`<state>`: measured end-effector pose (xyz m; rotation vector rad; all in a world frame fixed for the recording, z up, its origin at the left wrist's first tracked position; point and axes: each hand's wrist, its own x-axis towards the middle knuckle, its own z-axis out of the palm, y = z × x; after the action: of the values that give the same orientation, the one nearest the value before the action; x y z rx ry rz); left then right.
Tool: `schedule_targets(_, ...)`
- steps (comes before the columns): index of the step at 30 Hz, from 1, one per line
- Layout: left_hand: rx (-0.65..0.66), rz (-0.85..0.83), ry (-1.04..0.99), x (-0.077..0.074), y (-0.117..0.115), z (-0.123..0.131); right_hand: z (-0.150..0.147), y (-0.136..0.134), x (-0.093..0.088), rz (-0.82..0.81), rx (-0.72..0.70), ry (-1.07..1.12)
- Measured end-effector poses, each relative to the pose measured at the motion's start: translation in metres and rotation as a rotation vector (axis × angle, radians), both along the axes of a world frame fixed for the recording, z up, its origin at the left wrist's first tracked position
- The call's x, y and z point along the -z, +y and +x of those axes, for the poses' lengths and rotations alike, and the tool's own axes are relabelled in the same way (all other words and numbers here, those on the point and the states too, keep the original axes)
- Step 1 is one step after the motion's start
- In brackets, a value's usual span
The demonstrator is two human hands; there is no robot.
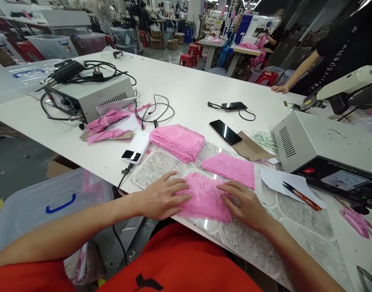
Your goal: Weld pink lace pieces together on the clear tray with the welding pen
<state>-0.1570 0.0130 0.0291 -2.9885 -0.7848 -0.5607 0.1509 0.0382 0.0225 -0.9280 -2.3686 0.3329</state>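
A pink lace piece (202,196) lies flat before me on a clear patterned mat (155,166) near the table's edge. My left hand (166,196) rests on the lace's left side, fingers spread. On its right side, the fingertips of my right hand (243,202) touch the lace, also with fingers apart. Just behind, a thick stack of pink lace pieces (178,142) sits to the left. A thinner pile of pink lace (230,168) lies to the right, close to my right hand.
On the right stand a grey machine box (322,150) and orange-handled thread snips (301,196). A phone (225,132) lies behind the lace. A white power bank (140,146) and another grey box (94,95) are left. A person's hand (280,88) leans on the far edge.
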Motion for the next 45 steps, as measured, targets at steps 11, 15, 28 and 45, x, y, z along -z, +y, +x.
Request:
schedule_targets(11, -0.045, 0.083, 0.004, 0.010, 0.014, -0.006, -0.006, 0.003, 0.016, -0.017, 0.189, -0.209)
schedule_targets(15, -0.074, -0.020, 0.018, 0.008, 0.007, -0.004, -0.004, 0.003, 0.017, -0.040, 0.218, -0.244)
schedule_targets(28, -0.121, -0.167, -0.089, 0.013, 0.015, -0.012, -0.002, 0.007, -0.002, -0.253, 0.275, -0.318)
schedule_targets(45, -0.501, -0.095, -0.149, -0.017, 0.101, -0.030, -0.094, 0.106, -0.010, -0.095, 0.128, 0.044)
